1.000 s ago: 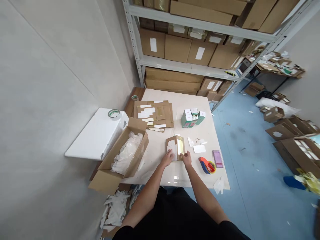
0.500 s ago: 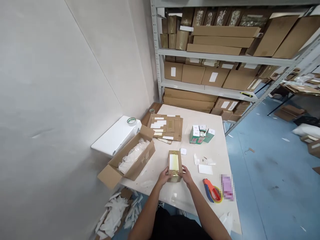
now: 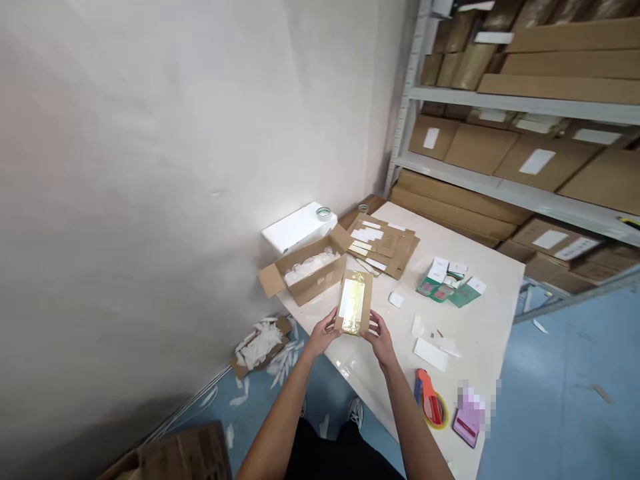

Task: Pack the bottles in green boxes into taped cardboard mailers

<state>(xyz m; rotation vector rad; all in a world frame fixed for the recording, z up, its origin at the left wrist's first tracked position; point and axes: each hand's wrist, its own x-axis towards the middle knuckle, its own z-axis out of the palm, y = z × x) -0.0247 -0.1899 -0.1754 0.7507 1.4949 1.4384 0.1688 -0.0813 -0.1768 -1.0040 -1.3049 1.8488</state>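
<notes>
Small, brown, rectangular cardboard box (image 3: 354,303), white-labelled, shifted nearer the long, open, brown cardboard carton (image 3: 320,283). Now over the whitish, flat table (image 3: 387,357); left hand (image 3: 324,331), right hand (image 3: 380,337): fingers clamped on its sides.

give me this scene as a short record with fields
left grip: on lower left of taped box
right grip: on its lower right
box surface: brown, white patch, shiny tape
table: flattened cardboard, green boxes, tape dispenser
left side: open carton, white filling
behind table: shelf with brown boxes
</notes>
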